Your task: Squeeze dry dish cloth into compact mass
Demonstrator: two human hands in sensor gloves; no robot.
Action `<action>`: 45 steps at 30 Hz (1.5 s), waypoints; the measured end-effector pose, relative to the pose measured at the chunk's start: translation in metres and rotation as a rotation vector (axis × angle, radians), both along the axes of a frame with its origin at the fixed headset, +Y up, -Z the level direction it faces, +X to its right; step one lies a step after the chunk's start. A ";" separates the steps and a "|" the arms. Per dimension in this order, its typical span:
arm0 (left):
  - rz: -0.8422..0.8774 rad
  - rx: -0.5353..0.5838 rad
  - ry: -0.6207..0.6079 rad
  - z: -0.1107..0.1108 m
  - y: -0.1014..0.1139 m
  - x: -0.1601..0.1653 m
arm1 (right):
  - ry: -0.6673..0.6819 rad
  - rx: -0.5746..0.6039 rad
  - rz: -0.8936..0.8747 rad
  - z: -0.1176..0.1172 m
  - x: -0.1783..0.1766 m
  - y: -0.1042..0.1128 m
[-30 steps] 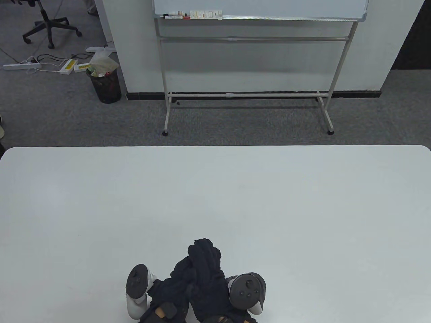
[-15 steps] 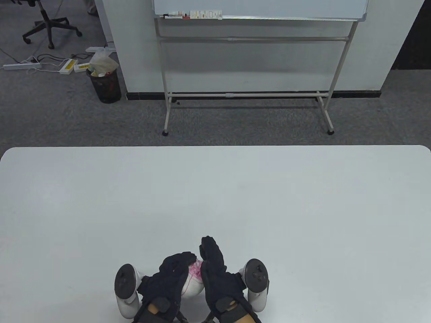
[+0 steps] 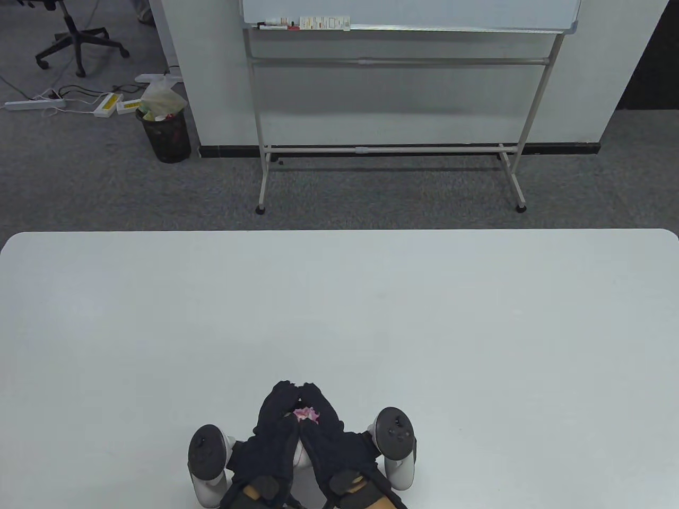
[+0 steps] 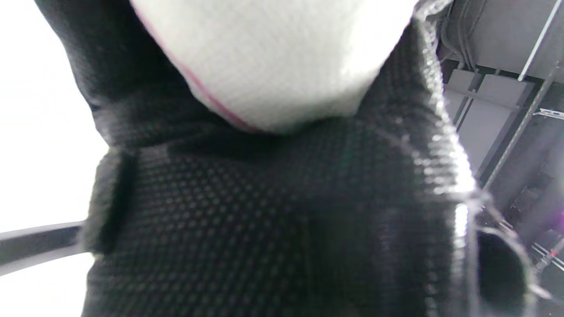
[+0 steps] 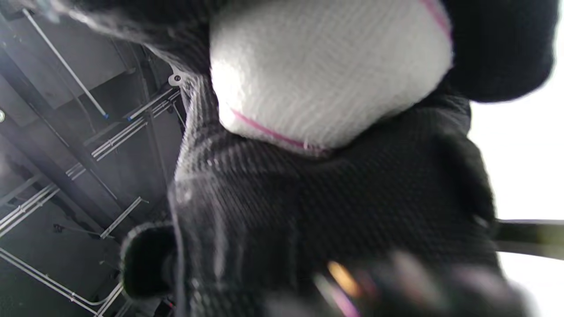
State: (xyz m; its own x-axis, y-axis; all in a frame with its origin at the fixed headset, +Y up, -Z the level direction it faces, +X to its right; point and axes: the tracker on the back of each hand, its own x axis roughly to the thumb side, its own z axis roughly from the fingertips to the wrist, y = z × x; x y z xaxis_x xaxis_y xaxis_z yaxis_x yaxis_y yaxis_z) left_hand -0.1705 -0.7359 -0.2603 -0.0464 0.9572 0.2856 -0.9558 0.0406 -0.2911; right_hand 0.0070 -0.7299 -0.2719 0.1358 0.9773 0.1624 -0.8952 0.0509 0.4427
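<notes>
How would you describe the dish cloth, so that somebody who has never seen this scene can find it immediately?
Look at the near edge of the white table, in the middle, where two hands in black gloves meet. The left hand and the right hand cup the dish cloth between them. It is a white bundle with pink stitching, the only pale thing amid the dark gloves.

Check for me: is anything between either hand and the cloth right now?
Nothing visible. The left hand and right hand both grip the cloth directly, cupped around it near the table's near edge; both wrist views show white cloth pressed against the gloves.
</notes>
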 end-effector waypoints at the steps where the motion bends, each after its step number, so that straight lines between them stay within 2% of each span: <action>1: 0.006 -0.002 -0.011 0.000 0.000 0.001 | 0.000 -0.007 0.000 -0.001 0.001 0.000; 4: 0.000 -0.012 -0.037 0.000 -0.001 0.004 | -0.001 -0.005 0.005 -0.002 0.004 0.002; 7: 0.035 -0.031 -0.089 0.000 0.001 0.007 | -0.120 0.070 0.004 -0.003 0.012 0.012; 9: 0.043 -0.041 -0.094 0.000 -0.001 0.011 | -0.190 0.180 0.064 0.001 0.015 0.019; 12: 0.054 -0.035 -0.121 -0.001 0.000 0.012 | -0.317 0.408 0.212 0.009 0.017 0.029; 13: 0.057 -0.033 -0.123 0.000 0.000 0.012 | -0.306 0.436 0.235 0.010 0.016 0.029; 14: 0.062 -0.027 -0.122 0.000 0.001 0.012 | -0.281 0.432 0.232 0.010 0.014 0.028; 17: 0.083 -0.013 -0.110 0.000 0.002 0.006 | -0.089 0.277 0.133 0.007 0.004 0.015; 21: 0.111 -0.008 -0.090 -0.002 0.004 -0.003 | 0.004 0.179 0.052 0.005 -0.004 0.005; 29: 0.096 0.005 -0.097 0.000 0.003 0.000 | 0.034 0.132 0.031 0.008 -0.008 0.001; 31: 0.092 0.007 -0.188 0.005 0.008 0.010 | 0.088 0.101 0.032 0.014 -0.014 -0.001; 33: 0.037 0.034 -0.220 0.011 0.013 0.013 | 0.110 0.099 0.025 0.018 -0.019 -0.001; 42: 0.019 0.050 -0.194 0.011 0.014 0.008 | 0.130 0.050 0.024 0.017 -0.024 -0.003; 45: -0.043 0.067 -0.171 0.011 0.016 0.010 | 0.085 0.046 0.065 0.016 -0.020 -0.002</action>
State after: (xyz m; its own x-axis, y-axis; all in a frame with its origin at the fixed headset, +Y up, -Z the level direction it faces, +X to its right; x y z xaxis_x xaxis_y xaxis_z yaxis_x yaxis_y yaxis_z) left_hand -0.1609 -0.7200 -0.2497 -0.0596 0.9386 0.3398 -0.8896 0.1045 -0.4446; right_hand -0.0126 -0.7323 -0.2564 0.0873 0.9764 0.1974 -0.8549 -0.0283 0.5181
